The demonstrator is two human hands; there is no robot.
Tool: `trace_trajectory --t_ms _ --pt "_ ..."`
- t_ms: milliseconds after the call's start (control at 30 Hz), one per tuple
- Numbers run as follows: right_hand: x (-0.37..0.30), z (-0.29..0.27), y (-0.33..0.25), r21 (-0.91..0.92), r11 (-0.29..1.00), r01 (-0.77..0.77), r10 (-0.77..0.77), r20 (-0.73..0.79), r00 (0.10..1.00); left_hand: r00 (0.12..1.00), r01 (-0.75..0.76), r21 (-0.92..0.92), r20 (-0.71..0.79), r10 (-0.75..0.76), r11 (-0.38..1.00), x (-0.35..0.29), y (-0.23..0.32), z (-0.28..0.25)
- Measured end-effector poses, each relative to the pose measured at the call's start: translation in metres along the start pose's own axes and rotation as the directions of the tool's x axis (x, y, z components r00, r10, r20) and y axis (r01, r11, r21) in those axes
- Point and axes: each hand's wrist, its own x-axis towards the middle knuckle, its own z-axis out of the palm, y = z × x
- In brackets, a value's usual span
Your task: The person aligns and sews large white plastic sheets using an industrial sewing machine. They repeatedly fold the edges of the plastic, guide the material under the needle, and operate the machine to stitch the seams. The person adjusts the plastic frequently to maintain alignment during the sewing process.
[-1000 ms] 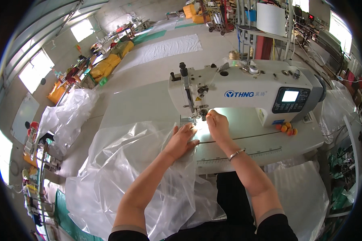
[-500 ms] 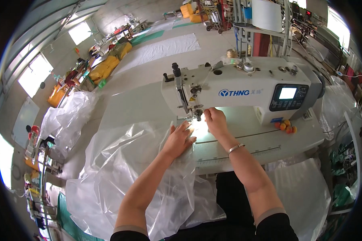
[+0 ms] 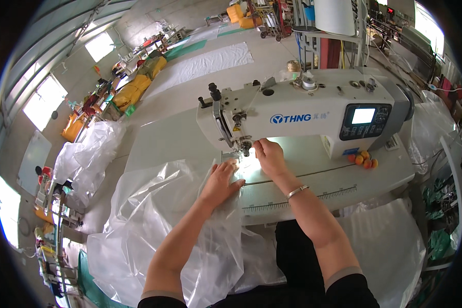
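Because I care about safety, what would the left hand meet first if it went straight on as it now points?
The left hand would probably meet the sewing machine's needle assembly first, though depth is unclear.

The left forearm (image 3: 182,236) and right forearm (image 3: 310,215) are slanting inward over the near edge of the bench (image 3: 161,134). The left hand (image 3: 220,182) is lying palm down, fingers pointing forward, thumb pointing right. Near it, the right hand (image 3: 270,158) is holding its fingers curled, its grip not showing clearly.

Two bare hands (image 3: 220,184) (image 3: 270,158), one white metal sewing machine (image 3: 318,105), one silver bangle (image 3: 296,192), round orange fruits (image 3: 367,164) (at least four).
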Motion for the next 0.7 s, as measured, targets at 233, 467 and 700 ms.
trace_trajectory --t_ms 233,467,700 --pt "-0.034 -0.017 -0.036 0.227 0.972 -0.058 0.045 0.065 0.997 0.997 -0.04 0.042 -0.058 0.042 0.998 0.013 -0.039 0.009" --pt "-0.175 -0.077 -0.06 0.305 0.913 -0.27 0.184 0.282 0.942 0.97 -0.032 -0.285 -0.241 -0.039 0.958 -0.107 0.109 -0.046" --pt "-0.304 -0.042 -0.038 0.184 0.902 -0.39 0.337 0.262 0.904 0.954 0.269 0.103 -0.162 -0.25 0.958 -0.315 0.154 0.03"
